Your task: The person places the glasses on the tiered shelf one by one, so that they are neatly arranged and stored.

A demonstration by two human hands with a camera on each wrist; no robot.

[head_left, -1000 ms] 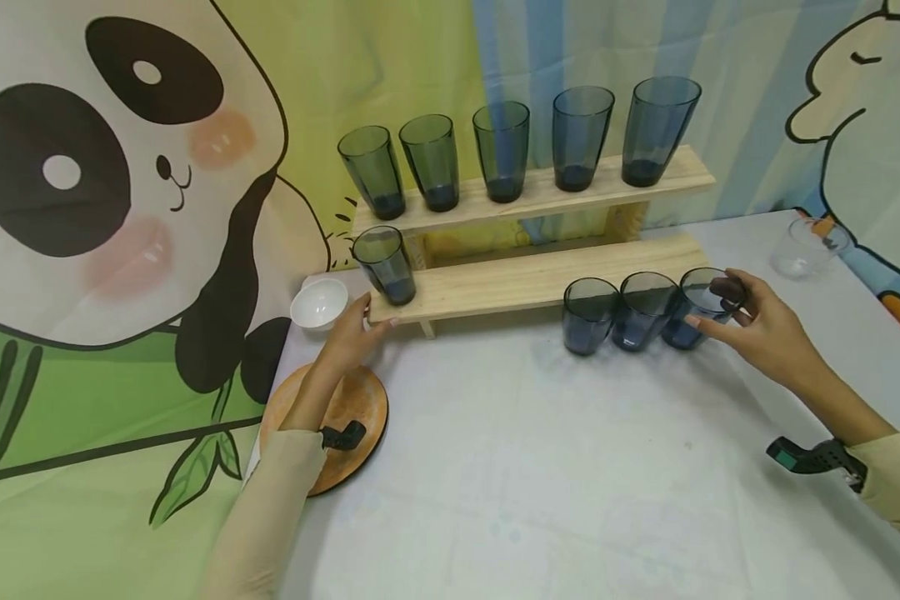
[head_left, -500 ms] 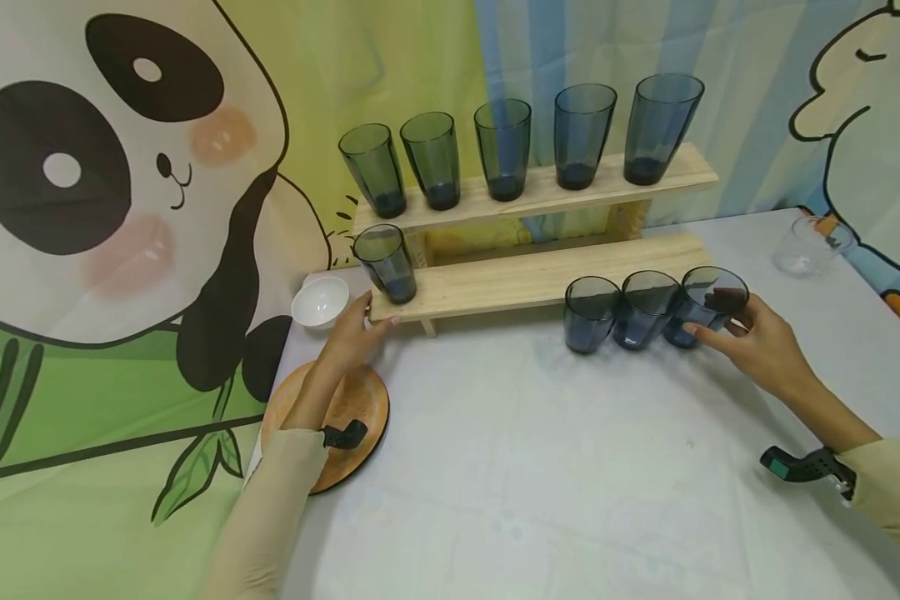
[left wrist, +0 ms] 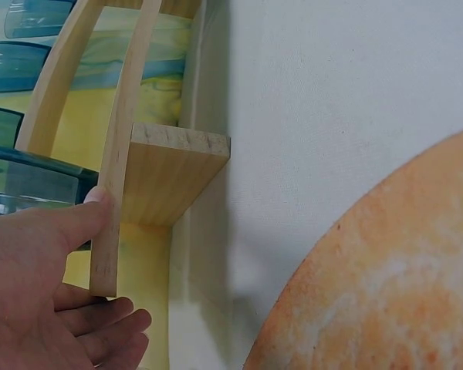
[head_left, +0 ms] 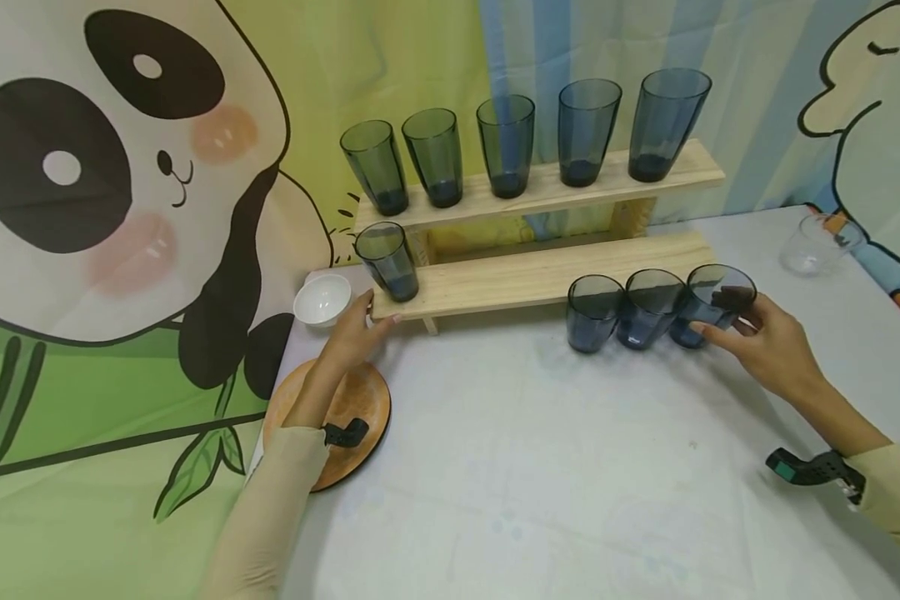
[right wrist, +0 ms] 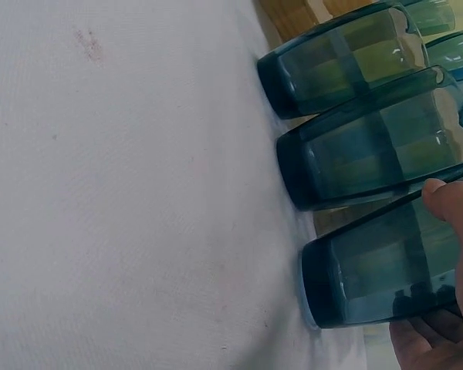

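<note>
My left hand (head_left: pixel 352 337) grips the left end of the lower board of a two-tier wooden shelf (head_left: pixel 495 283), thumb on the board and fingers below it in the left wrist view. Just behind that hand, a tinted glass (head_left: pixel 388 265) stands on the board. On the right, my right hand (head_left: pixel 780 346) holds a blue-tinted glass (right wrist: pixel 386 270), its thumb on the near side and fingers round the far side. Two matching glasses, one in the middle (head_left: pixel 648 310) and one on the left (head_left: pixel 594 315), stand upright beside it in a row, in front of the shelf.
Several tall tinted glasses line the upper board (head_left: pixel 543 185). A white bowl (head_left: pixel 322 300) stands left of the shelf, and a round brown board (head_left: pixel 367 408) lies under my left forearm. A clear glass (head_left: pixel 813 250) stands at the back right of the white-covered table (head_left: pixel 540 467).
My right hand's fingers have slid a little lower on the rightmost glass, from near its rim. The left hand keeps its grip on the shelf, and the glasses stand as before.
</note>
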